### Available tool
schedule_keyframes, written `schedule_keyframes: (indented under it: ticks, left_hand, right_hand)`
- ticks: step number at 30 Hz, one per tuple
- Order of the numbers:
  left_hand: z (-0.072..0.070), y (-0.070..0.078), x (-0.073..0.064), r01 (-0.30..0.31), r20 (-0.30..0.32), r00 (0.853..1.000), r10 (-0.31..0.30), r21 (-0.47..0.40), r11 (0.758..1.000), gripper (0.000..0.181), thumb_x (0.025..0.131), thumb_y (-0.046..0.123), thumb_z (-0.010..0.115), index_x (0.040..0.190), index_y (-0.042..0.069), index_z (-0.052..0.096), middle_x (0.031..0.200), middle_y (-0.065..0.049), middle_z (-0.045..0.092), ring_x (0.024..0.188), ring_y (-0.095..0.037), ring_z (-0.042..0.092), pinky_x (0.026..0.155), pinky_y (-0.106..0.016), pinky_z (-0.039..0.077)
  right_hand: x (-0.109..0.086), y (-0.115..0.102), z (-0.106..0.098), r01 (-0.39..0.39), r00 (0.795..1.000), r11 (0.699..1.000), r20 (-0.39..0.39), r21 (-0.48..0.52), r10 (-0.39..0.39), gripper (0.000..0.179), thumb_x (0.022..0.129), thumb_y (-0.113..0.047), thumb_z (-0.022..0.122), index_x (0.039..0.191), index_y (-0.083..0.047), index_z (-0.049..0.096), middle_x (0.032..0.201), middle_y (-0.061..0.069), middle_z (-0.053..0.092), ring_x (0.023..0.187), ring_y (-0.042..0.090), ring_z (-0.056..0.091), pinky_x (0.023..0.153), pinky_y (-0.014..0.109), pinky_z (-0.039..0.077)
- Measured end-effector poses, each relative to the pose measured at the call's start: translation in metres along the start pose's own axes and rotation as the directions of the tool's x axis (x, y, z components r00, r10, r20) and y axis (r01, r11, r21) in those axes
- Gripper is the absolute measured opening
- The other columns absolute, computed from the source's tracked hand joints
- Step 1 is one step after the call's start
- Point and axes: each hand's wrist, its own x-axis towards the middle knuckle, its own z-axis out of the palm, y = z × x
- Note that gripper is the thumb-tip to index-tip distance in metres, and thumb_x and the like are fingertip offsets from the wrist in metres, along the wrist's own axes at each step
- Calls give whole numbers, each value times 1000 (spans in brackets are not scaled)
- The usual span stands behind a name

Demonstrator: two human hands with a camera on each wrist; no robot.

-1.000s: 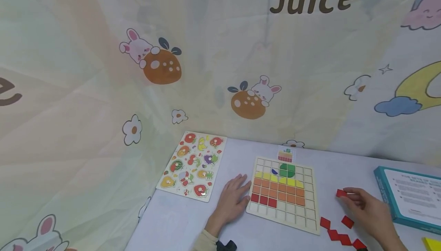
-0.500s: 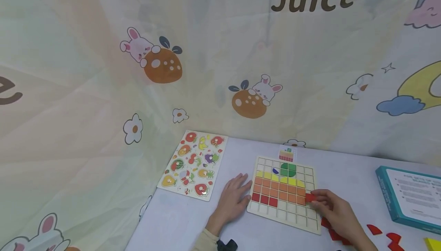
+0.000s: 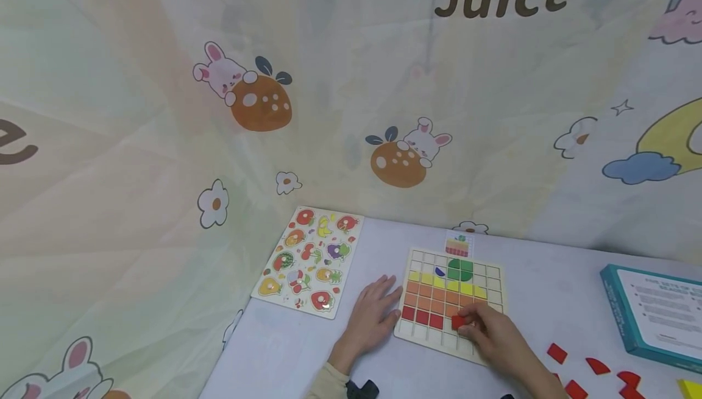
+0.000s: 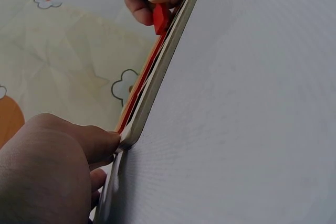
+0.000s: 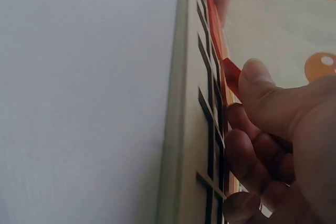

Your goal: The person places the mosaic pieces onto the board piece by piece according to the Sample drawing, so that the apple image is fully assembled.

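A grid board lies on the white table in the head view. Its cells hold a green shape, a small blue piece, yellow pieces, rows of orange squares and three red squares at the left. My right hand pinches another red square tile over the board, right of those red ones. In the right wrist view this tile sits tilted under the thumb. My left hand rests flat with its fingers extended, the thumb touching the board's left edge.
Loose red squares and red quarter-round pieces lie right of the board. A teal box and a yellow piece are farther right. A fruit puzzle board lies at left; a picture card sits behind the grid.
My right hand has carried the red square tile leftward from beside the teal box to over the board's lower middle. My left hand has stayed at the board's edge.
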Motion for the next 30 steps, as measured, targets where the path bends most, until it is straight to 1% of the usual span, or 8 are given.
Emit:
schedule_keyframes:
  ticks: [4, 7, 10, 20, 23, 26, 29, 30]
  left_hand:
    - [0, 1, 0, -1, 3, 1000, 1, 0, 1000, 51, 104, 31, 60, 153, 18, 58, 168, -3, 45, 159, -25, 37, 129, -51, 35]
    - [-1, 3, 0, -3, -4, 1000, 3, 8, 1000, 50, 104, 31, 61, 152, 17, 59, 167, -4, 46, 158, -26, 39, 128, -51, 36]
    - [-2, 4, 0, -7, -12, 1000, 7, 13, 1000, 50, 103, 30, 62, 151, 16, 60, 166, -5, 48, 157, -27, 40, 128, -51, 37]
    - [1, 0, 1, -6, -10, 1000, 6, 17, 1000, 50, 104, 31, 60, 152, 18, 59, 167, -3, 47, 158, -25, 39, 128, -50, 36]
    - [0, -1, 0, -8, -19, 1000, 8, 11, 1000, 50, 103, 30, 61, 152, 17, 60, 167, -3, 47, 158, -26, 39, 128, -50, 36]
    - [1, -1, 0, -5, -22, 1000, 5, -2, 1000, 50, 103, 30, 62, 151, 17, 60, 167, -3, 47, 158, -26, 39, 128, -51, 36]
    - [2, -2, 1, -4, -16, 1000, 4, 0, 1000, 50, 103, 31, 61, 152, 18, 59, 167, -2, 47, 158, -25, 39, 128, -51, 36]
    - [3, -3, 1, -6, -16, 1000, 6, 5, 1000, 50, 104, 31, 61, 152, 19, 59, 167, -2, 47, 158, -25, 39, 128, -51, 36]
  right_hand:
    - [1, -4, 4, -30, 999, 995, 20, -90, 32, 31, 90, -26, 85, 115, -16, 70, 97, -9, 66, 84, 8, 54, 70, 18, 54]
    - [2, -5, 6, -38, 999, 991, 31, -125, 43, 30, 89, -27, 87, 112, -20, 71, 97, -10, 64, 86, 9, 55, 72, 19, 54]
    - [2, -5, 8, -26, 999, 988, 36, -149, 32, 29, 88, -27, 88, 112, -23, 72, 97, -11, 62, 88, 8, 54, 72, 19, 53]
    - [2, -5, 14, 16, 999, 979, -42, -202, -25, 28, 85, -35, 90, 107, -27, 76, 89, -14, 61, 84, 8, 51, 68, 21, 47]
    - [1, -5, 15, 12, 998, 980, -61, -199, -24, 26, 85, -35, 90, 107, -29, 77, 90, -15, 63, 86, 8, 52, 72, 22, 50]
    - [-3, -5, 13, 4, 996, 988, -82, -157, -17, 25, 86, -35, 89, 108, -30, 79, 96, -15, 65, 91, 8, 55, 79, 24, 56]
    - [-10, -2, 5, -22, 993, 993, -114, -113, 10, 27, 87, -34, 89, 112, -27, 81, 100, -12, 69, 95, 9, 58, 83, 23, 58]
    - [-13, 0, 1, -39, 993, 994, -119, -105, 26, 29, 88, -34, 88, 114, -24, 81, 102, -11, 70, 95, 10, 59, 81, 22, 58]
